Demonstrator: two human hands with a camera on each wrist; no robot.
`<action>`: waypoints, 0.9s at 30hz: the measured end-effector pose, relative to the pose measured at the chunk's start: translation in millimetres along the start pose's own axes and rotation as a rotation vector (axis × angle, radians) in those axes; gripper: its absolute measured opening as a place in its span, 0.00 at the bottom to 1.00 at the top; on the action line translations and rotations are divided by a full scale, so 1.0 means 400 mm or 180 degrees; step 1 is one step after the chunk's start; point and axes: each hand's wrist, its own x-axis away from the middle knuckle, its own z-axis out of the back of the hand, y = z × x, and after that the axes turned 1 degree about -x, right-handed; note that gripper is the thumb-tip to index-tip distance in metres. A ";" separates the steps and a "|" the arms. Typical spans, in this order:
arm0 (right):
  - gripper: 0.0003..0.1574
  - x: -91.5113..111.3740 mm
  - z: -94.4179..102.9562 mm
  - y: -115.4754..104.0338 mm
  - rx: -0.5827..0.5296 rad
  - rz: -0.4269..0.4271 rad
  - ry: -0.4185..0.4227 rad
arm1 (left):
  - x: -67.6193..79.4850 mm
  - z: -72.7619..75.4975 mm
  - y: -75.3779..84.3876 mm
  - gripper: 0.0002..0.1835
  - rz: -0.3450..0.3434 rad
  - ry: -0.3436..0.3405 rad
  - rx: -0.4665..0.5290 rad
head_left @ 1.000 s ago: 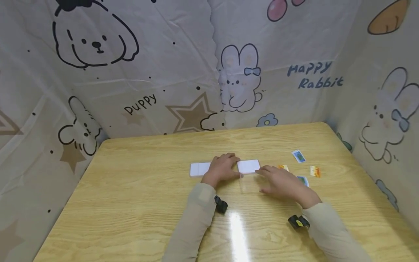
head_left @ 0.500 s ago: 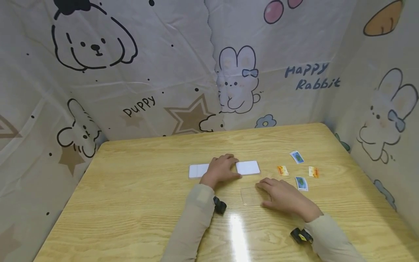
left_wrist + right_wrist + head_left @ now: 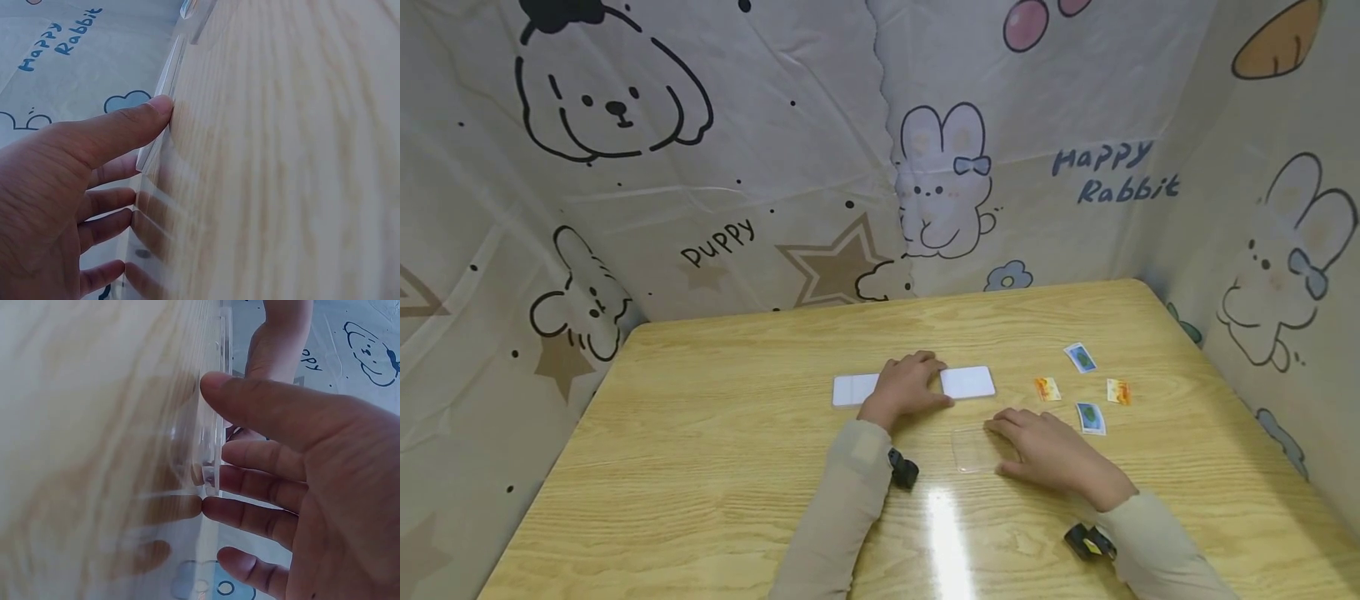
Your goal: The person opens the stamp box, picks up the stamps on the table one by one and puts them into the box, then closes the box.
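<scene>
In the head view, a flat white rectangular piece (image 3: pixel 967 383) lies mid-table. My left hand (image 3: pixel 906 387) holds its left end, thumb on the near edge and fingertips on the far edge. The left wrist view shows the thumb (image 3: pixel 140 122) against its thin rim. Nearer to me lies a flat clear plastic cover (image 3: pixel 973 450). My right hand (image 3: pixel 1048 450) holds the right end of this cover between thumb and fingers. In the right wrist view, the clear cover (image 3: pixel 212 475) stands between the thumb and the fingers, close to the table surface.
Another flat white piece (image 3: pixel 853 390) lies left of my left hand, partly hidden by it. To the right lie small stamp-like pictures, two blue-green ones (image 3: pixel 1081 358) and two orange ones (image 3: pixel 1047 389). A printed cloth (image 3: pixel 820 167) surrounds the wooden table (image 3: pixel 700 467).
My right hand has drawn the clear cover toward me, from just below the white piece to a spot apart from it. The left hand has stayed in place.
</scene>
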 end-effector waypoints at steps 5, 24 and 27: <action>0.37 0.000 -0.002 -0.003 0.0026 0.0014 0.0009 | -0.001 -0.002 -0.001 0.36 -0.0001 -0.0018 -0.0009; 0.40 0.005 0.005 -0.011 -0.0032 0.0053 0.0235 | 0.005 0.001 -0.008 0.38 -0.0112 0.0035 0.0114; 0.37 -0.001 0.010 -0.014 0.0027 0.0103 0.0438 | 0.012 0.009 -0.017 0.37 -0.0227 0.0153 0.0127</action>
